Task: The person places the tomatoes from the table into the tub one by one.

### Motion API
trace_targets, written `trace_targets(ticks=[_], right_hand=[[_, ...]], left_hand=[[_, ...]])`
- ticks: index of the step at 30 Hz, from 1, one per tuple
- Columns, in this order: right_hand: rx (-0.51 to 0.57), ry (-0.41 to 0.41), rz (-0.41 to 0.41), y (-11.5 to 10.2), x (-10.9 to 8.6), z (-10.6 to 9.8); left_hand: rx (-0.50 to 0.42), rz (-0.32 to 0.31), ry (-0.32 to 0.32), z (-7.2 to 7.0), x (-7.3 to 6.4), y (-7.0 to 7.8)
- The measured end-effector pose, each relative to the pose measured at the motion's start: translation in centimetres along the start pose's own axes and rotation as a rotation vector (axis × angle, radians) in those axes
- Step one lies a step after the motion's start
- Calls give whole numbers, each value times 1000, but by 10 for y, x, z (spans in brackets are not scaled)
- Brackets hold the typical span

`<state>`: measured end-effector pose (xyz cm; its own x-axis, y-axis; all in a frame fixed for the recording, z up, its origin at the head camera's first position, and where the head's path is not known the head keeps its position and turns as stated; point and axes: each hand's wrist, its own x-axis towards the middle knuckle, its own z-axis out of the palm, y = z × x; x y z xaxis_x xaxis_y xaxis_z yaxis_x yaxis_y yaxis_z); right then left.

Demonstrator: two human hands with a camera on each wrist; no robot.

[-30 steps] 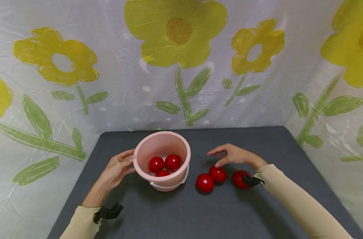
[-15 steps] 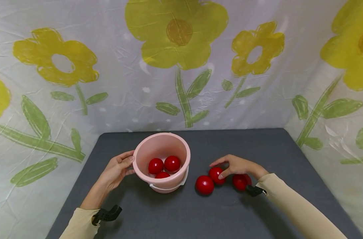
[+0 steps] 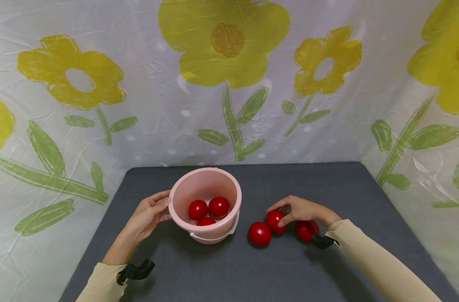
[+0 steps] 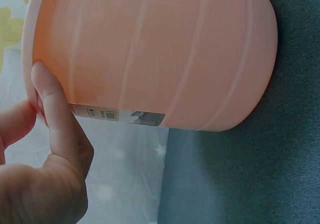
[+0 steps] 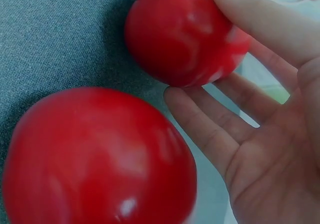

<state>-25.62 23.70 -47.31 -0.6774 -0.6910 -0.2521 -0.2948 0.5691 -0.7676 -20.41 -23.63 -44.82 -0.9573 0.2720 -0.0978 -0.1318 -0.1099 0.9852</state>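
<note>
With thumb and fingers my left hand point(image 3: 148, 216) pinches the rim of a pink bucket point(image 3: 210, 230) at its left side; the left wrist view shows the fingers point(image 4: 55, 109) against the rim. The bucket stands tilted toward me, its white handle hanging at the front. Inside lie glossy red balls point(image 3: 218, 206), three of them visible. On the right, my right hand point(image 3: 302, 208) has its thumb and fingers around a red ball point(image 5: 175, 34) that rests on the table. A second red ball point(image 3: 259, 233) sits just left of it, and a third red ball point(image 3: 306, 230) lies under the wrist.
A dark grey table point(image 3: 229, 277) carries everything. Behind it and along both sides hangs a pale curtain point(image 3: 157, 126) printed with yellow flowers. A black strap device point(image 3: 138, 269) sits on the left wrist, another black device point(image 3: 323, 241) on the right.
My right hand has come down from above the red balls, and its thumb and fingers now surround one. The left hand and the bucket have stayed in place.
</note>
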Motion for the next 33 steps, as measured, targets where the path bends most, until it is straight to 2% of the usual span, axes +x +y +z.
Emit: trace_targets(ticks=[12,25,33], right_hand=[[17,26,16,-5,-5,-9],[-1,42,8,-26,-1,-27],[32,49,-1,-41,2,-44]], left_hand=[[-23,0,-4,1,0,1],[-18,-12,6,1,0,1],[1,-19,16,1,0,1]])
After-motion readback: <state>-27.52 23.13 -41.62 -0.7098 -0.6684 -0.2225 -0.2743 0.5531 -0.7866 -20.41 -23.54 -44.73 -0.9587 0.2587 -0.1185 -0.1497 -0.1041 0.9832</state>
